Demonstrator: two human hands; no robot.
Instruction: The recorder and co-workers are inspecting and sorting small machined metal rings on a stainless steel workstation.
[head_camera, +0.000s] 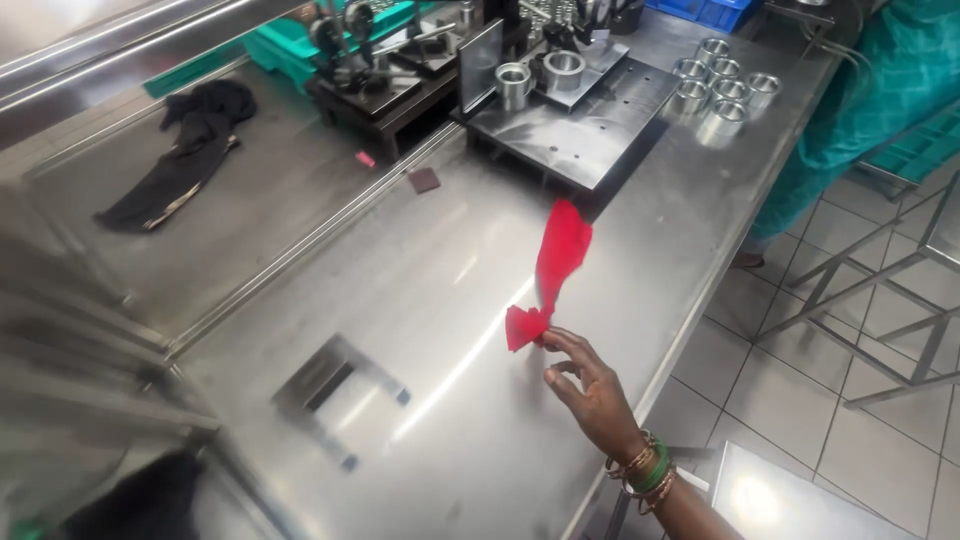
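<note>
A long steel table (420, 300) fills the view, with a tiled floor beyond its edge to the right of the hand. Far ahead of the hand stands a dark metal base plate (580, 125) carrying ring-shaped parts, and to the right of that plate sits a cluster of shiny metal rings (720, 90). Well off to the hand's left, a black cloth (185, 150) lies crumpled on the table. A red cloth (550, 270) trails up and away from the fingertips, lifted off the steel. The right hand (590, 390), bangles at its wrist, pinches the cloth's lower end between thumb and fingers.
</note>
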